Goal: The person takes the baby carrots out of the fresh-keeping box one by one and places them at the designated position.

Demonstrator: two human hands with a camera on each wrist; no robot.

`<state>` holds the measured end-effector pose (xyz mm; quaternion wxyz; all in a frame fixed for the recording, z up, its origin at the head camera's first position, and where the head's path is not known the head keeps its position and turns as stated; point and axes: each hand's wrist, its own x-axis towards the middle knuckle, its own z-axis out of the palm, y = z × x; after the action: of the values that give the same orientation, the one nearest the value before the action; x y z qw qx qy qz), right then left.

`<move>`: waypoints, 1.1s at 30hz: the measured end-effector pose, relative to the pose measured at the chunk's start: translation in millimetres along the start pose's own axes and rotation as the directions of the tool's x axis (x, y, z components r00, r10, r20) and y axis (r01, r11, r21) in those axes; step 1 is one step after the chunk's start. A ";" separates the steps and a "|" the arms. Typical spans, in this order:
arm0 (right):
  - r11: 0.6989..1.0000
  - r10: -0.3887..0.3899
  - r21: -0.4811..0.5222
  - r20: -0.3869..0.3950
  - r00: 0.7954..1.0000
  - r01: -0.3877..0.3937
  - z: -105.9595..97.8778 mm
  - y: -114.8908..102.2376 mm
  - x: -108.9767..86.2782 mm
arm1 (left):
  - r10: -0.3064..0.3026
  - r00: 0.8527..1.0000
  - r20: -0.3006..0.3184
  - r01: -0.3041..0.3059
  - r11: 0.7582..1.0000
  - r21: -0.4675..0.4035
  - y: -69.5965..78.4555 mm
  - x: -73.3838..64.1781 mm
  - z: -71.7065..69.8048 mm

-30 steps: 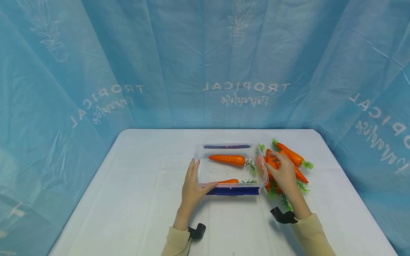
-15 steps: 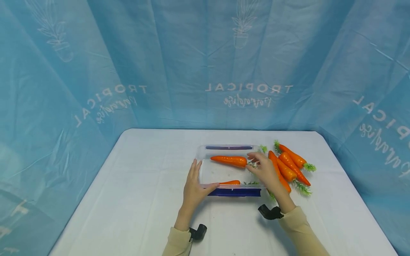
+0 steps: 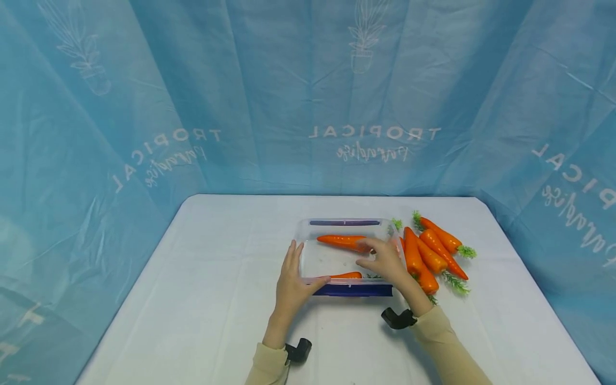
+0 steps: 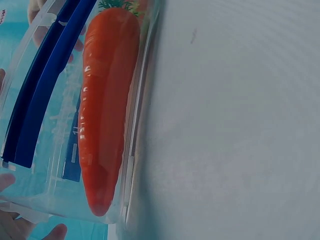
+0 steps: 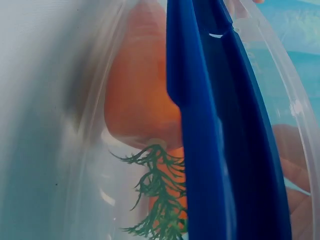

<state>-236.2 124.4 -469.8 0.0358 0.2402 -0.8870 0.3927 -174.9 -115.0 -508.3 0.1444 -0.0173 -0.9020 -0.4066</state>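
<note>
A clear plastic storage box point(image 3: 332, 281) with blue clasp flaps stands lidless on the table. Inside lie two glossy carrots: one carrot point(image 3: 339, 241) toward the back, another carrot point(image 4: 110, 110) along the front wall, seen through the plastic in the left wrist view. My left hand point(image 3: 291, 283) rests on the box's front left corner, thumb over the front rim and straight fingers along the left side. My right hand point(image 3: 387, 262) reaches in over the right side. Its fingers overlap the back carrot's thick end, hiding its leafy top, with the thumb apart.
A pile of several carrots point(image 3: 435, 251) with green tops lies just right of the box, some touching it in this view. The white-covered table point(image 3: 226, 267) meets blue printed curtains point(image 3: 269, 107) at the back and sides.
My right hand has moved left from the carrot pile into the box, onto the back carrot's thick end. The left hand stays at the box corner; the view shifted slightly.
</note>
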 end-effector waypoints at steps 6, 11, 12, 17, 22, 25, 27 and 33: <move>1.000 0.008 -0.012 0.106 0.994 -0.007 0.3 2.0 4.2 | 0.004 1.000 -0.010 -0.004 1.000 -0.007 0.2 1.4 -1.7; 1.000 0.026 -0.001 0.229 0.973 -0.026 0.9 5.3 5.9 | -0.018 1.000 -0.007 0.018 1.000 -0.006 1.1 0.6 -2.1; 1.000 0.029 0.004 0.253 0.967 -0.031 1.1 6.5 6.3 | -0.021 1.000 -0.007 0.020 1.000 -0.008 1.3 0.3 -2.2; 0.997 0.046 0.045 0.327 0.944 -0.064 0.2 7.4 6.6 | -0.042 0.999 0.001 0.042 0.999 -0.013 1.9 -0.9 -1.8; 0.992 0.062 0.078 0.395 0.917 -0.100 -1.9 8.0 6.5 | -0.062 0.998 0.010 0.062 0.998 -0.024 2.6 -1.4 -2.1; 0.989 0.064 0.090 0.445 0.893 -0.116 -2.7 10.0 7.0 | -0.060 0.998 0.012 0.060 0.998 -0.027 2.8 -1.3 -1.8; 0.989 0.068 0.087 0.471 0.879 -0.123 -3.1 11.4 7.3 | -0.062 0.998 0.012 0.062 0.998 -0.026 2.4 -1.3 -0.9; 0.987 0.100 0.059 0.510 0.854 -0.151 -3.7 11.6 7.9 | -0.053 0.999 0.010 0.053 0.998 -0.026 2.9 -2.1 -0.3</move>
<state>-248.9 130.5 -473.2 -0.2353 0.2777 -0.8590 0.3600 -172.5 -113.1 -506.6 0.1293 0.0029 -0.8974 -0.4218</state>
